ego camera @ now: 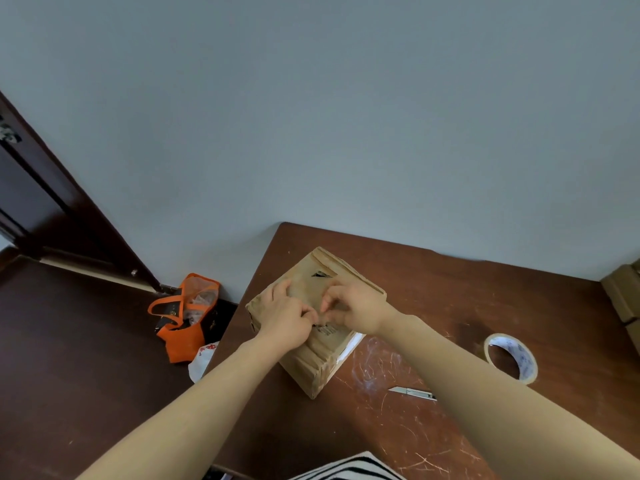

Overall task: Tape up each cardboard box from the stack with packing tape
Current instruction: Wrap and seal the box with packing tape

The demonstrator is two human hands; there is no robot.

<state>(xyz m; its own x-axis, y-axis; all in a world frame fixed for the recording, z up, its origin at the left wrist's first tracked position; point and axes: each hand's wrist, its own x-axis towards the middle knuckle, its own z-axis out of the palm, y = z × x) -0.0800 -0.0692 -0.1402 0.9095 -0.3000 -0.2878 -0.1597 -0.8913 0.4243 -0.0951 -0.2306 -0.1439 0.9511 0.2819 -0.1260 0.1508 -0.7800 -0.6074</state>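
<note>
Pinching now: left hand [287,318] and right hand [355,306], fingertips curled tight together, nip at the top face of the cardboard box [313,358], maybe a tape end, too small to tell. The box sits on the table [433,299] near its left edge, with the tape roll [510,358] and knife [412,392] off right.

Place: a room in a home, I think, where I do packing work.
Wall: plain pale grey-blue painted wall [346,116].
Door: dark brown wooden door [41,202], on my left.
Floor: dark brown floor [69,358]; an orange fabric bag with handles [183,320] and a white plastic bag [202,358] lie on it.
Table: scratched reddish-brown wooden table [398,427], against the wall.
Tools: a roll of packing tape [519,355] and a small silver utility knife [412,392] on the table.
</note>
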